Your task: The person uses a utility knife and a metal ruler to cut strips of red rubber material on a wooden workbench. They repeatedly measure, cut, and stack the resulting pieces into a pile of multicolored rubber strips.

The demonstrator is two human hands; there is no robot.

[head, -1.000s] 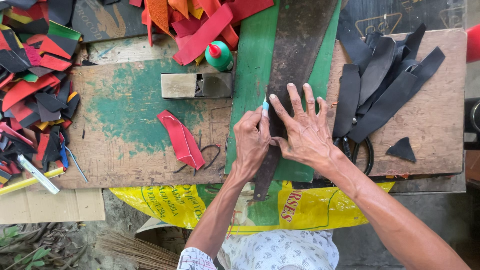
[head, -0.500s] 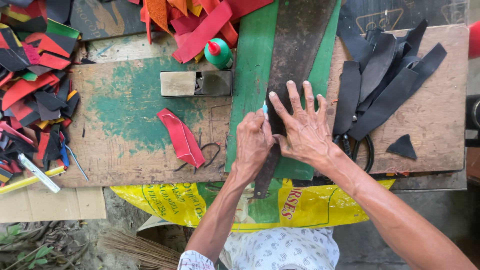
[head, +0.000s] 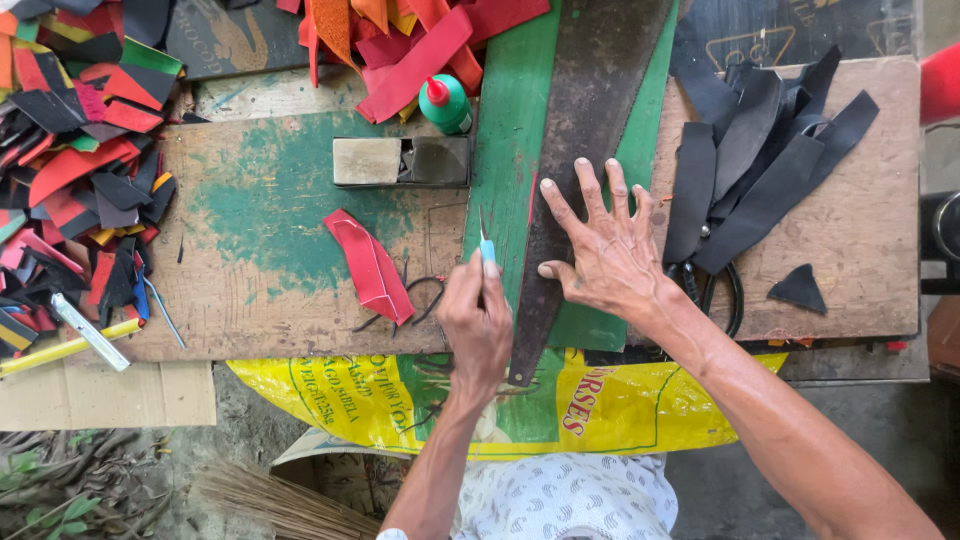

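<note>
Left hand (head: 478, 322) is closed around a small blue-handled knife (head: 486, 245), its blade pointing up beside the long dark leather strip (head: 585, 150) on the green board (head: 515, 130) at the table's (head: 250, 320) near edge. Right hand (head: 605, 250) lies flat, fingers spread, pressing that strip down.

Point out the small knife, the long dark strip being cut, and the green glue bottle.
small knife (head: 487, 250), head view, blue handle.
long dark strip (head: 590, 110), head view, upper middle.
green glue bottle (head: 448, 106), head view, body.
</note>
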